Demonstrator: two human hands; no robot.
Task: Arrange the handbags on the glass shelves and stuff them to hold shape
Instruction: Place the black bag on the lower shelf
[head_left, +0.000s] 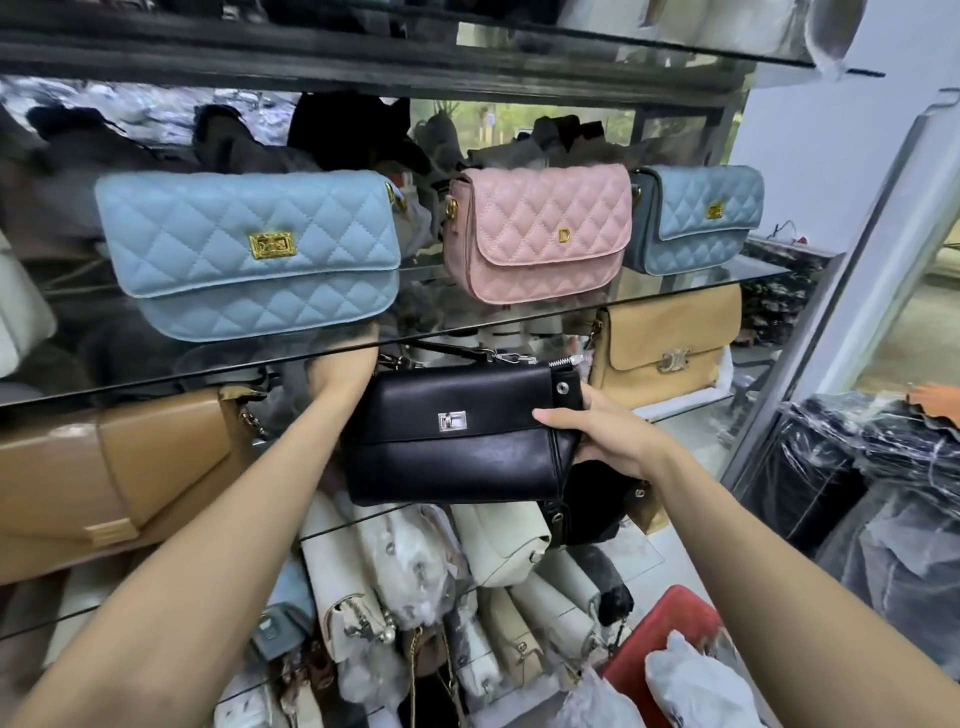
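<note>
Up front, head view: held a black bag (457, 434) in mid-air just below the front edge of the glass shelf (519, 319), silver turn-lock facing out, flap down. Right grip (608, 441) clasped round the bag's right end, thumb across the front, fingers behind. Left grip (343, 374) reached behind the bag's upper left corner, under the shelf edge; fingers hidden, so cannot tell whether wide or narrow. Stood on the shelf above: a big blue bag (249, 254) at left, a pink bag (537, 231) in the middle, a small blue bag (698, 223) touching it at right. Sat on the lower level: a tan bag (114, 467) at left, a beige bag (667, 338) at right. Piled lower down: cream bags (415, 587), some in plastic wrap.
</note>
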